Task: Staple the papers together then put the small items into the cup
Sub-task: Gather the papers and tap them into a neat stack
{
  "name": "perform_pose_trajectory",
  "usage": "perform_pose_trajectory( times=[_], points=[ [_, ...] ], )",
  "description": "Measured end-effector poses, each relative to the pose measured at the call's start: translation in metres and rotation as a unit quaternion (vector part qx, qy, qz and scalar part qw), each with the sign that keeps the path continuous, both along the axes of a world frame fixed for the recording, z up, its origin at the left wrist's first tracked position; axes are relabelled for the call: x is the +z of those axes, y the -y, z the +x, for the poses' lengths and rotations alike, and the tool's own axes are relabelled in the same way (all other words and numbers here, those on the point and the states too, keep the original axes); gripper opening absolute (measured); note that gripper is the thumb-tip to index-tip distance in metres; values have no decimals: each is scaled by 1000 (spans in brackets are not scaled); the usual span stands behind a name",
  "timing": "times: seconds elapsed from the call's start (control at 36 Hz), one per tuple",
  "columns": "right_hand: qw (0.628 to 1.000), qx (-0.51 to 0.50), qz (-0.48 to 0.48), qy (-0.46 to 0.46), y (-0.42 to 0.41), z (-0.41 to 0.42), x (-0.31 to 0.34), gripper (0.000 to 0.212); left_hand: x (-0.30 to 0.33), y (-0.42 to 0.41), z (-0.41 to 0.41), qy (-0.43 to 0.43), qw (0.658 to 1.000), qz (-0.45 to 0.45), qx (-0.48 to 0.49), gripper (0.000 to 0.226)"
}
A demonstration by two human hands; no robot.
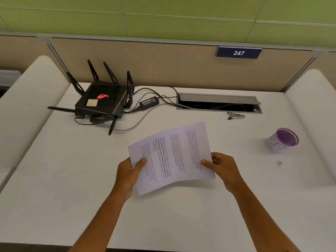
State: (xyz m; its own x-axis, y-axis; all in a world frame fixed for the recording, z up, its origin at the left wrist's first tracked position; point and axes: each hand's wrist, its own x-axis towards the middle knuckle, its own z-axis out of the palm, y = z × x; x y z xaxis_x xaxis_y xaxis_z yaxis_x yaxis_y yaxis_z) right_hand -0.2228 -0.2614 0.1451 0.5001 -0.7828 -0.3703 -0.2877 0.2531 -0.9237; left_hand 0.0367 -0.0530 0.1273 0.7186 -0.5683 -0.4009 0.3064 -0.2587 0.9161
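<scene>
Head view shows my left hand (130, 172) and right hand (222, 167) pinching the papers (171, 157) by 2 sides in the middle of the frame to line them up, while the stapler (236, 115) and cup (282, 140) wait at the right.

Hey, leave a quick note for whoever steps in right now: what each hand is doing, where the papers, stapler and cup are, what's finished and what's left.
Left hand: gripping the papers at their left edge.
Right hand: gripping their right edge; sheets are fanned, held above the desk.
Stapler: on the desk, far right, beside the cable tray, untouched.
Cup: on the right; contents cannot be seen.
Small clip-like item: on the desk in front of the cup.
Done: papers picked up.
Left: align, staple, put small items in the cup.
</scene>
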Motion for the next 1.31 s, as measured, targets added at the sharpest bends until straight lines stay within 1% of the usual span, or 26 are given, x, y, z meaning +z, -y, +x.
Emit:
perform_pose_trajectory(
  times=[0.14,0.19,0.28,0.39,0.44,0.56,0.72,0.83,0.89,0.94,1.0,1.11,1.19,1.31],
  points=[
    [998,-10,28,57,-2,7,14,31,1,-15,-7,-73,995,-47,53,24],
    [992,-42,67,102,-5,12,16,32,1,-18,-13,-110,989,-69,74,29],
    [972,-108,122,172,-15,24,20,34,-1,-20,-27,-169,975,-98,104,31],
    [954,-152,141,216,-32,43,25,45,-6,-20,-51,-230,956,-126,134,35],
    [950,-169,146,219,-40,51,27,44,-6,-20,-63,-260,944,-139,147,36],
    [950,-196,143,196,-57,63,25,34,-4,-19,-82,-304,926,-156,162,43],
    [962,-209,104,143,-72,67,22,22,-13,-29,-91,-337,919,-141,148,48],
    [971,-198,78,111,-69,63,24,20,-20,-41,-71,-321,929,-131,131,53],
    [975,-187,70,101,-66,60,26,20,-22,-47,-54,-291,943,-120,103,43],
    [979,-169,64,90,-63,57,28,21,-22,-52,-34,-248,962,-97,58,36],
    [985,-147,54,70,-61,56,29,20,-18,-53,-16,-207,976,-73,-4,34],
    [994,-101,36,34,-62,54,29,20,0,-41,9,-141,982,-33,-117,30],
    [996,-78,30,25,-68,55,29,21,12,-22,22,-97,987,-27,-130,22],
    [997,-67,25,17,-77,60,29,18,25,0,34,-66,989,-35,-125,19]
  ],
)
